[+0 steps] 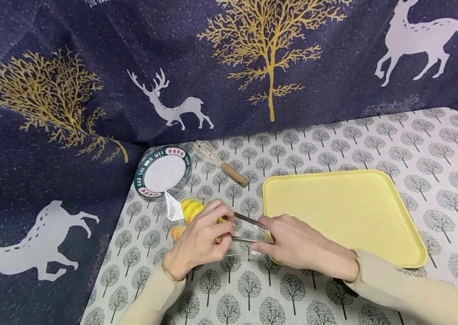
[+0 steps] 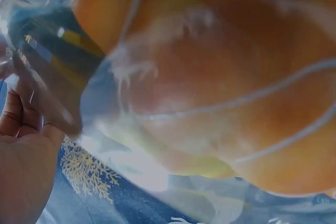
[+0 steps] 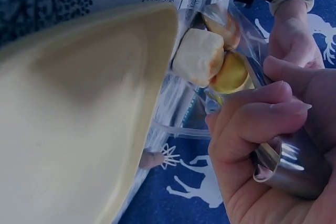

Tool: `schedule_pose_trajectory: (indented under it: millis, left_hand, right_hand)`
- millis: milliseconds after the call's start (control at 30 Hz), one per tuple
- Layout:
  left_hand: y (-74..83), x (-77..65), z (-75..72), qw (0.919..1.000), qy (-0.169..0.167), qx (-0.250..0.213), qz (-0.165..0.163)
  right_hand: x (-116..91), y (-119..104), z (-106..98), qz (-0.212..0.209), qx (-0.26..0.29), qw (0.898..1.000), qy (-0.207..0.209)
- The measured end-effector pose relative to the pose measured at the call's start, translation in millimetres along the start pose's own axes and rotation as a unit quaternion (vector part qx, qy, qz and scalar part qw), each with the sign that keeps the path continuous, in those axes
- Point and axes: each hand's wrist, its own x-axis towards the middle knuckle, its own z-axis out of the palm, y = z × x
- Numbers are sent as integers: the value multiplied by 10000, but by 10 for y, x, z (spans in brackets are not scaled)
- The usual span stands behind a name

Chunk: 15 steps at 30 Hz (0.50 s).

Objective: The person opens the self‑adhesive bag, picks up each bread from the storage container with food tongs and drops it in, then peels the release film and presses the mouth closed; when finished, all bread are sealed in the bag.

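The bread (image 1: 191, 210) sits in a clear bag (image 1: 174, 206), to the left of the tongs (image 1: 249, 220) and partly behind the left hand (image 1: 206, 234); the yellow piece slants from far left to near right, its right part under the fingers, so its long axis appears to point roughly at the tongs; the left hand is the nearer one, right against the bread, with the right hand (image 1: 294, 237) further right, at the tongs' closed end.

The left hand's fingers and thumb are bent in and pinch the film at the bag's mouth; the right hand is wrapped round the metal tongs, whose two arms stand apart and run leftward to the mouth; their tips are hidden, so whether they touch bread I cannot tell. In the right wrist view a pale piece (image 3: 198, 57) faces the opening; the yellow tray (image 1: 334, 212) lies on the right hand's side, away from the bag.

As for writing, the plate (image 1: 165, 174) behind the bag has "HAO WEI" and "HAO SHI" in white capitals on its green rim, with small red Chinese characters on pale panels; no label is readable on the bag, tongs or tray.
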Motion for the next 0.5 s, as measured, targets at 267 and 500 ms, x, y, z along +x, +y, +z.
schedule_pose_trajectory:
  millis: [267, 500]
  left_hand:
    - [-13, -7, 3, 10000, 86, 9, -13]
    - [-13, -27, -7, 9999, 100, -56, -115]
  right_hand:
    - [-249, 100, -91, 94, -201, 9997, 138]
    - [-524, 207, -184, 163, -307, 9990, 295]
